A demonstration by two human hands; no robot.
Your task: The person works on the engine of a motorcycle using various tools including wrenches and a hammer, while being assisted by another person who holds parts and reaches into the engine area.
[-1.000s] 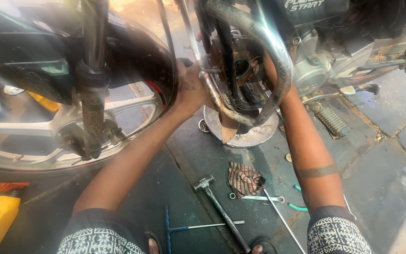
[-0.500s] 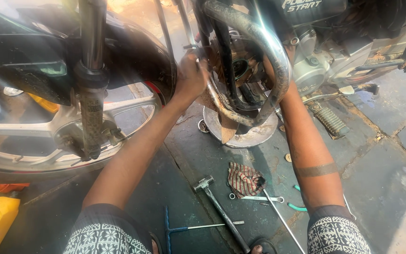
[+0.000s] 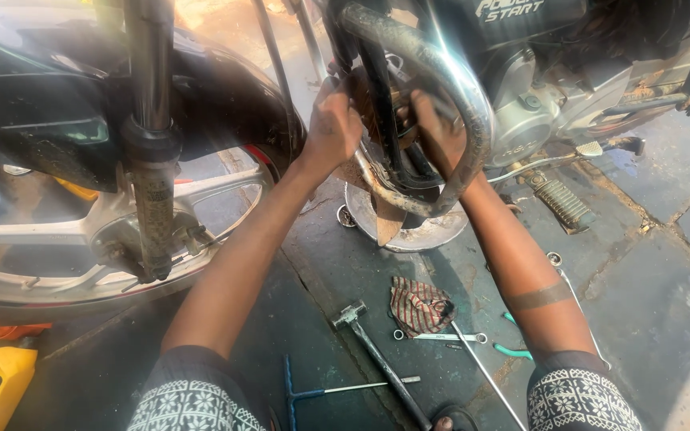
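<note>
- Front wheel (image 3: 81,239) stood left of exhaust pipe (image 3: 441,72).
- Metal bowl (image 3: 417,227) sat below pipe.
- Rag (image 3: 418,306) lay before bowl, hammer (image 3: 377,355) to its left.

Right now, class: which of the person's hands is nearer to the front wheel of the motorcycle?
Left. The left hand is up at the engine's front, just right of the front wheel. The right hand is farther right, behind the chrome exhaust pipe.

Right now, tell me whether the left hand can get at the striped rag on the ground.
Probably yes. The left hand is up against the motorcycle's engine area, but the striped rag lies in the open on the ground between the forearms, with nothing covering it; only the hammer lies beside it.
</note>
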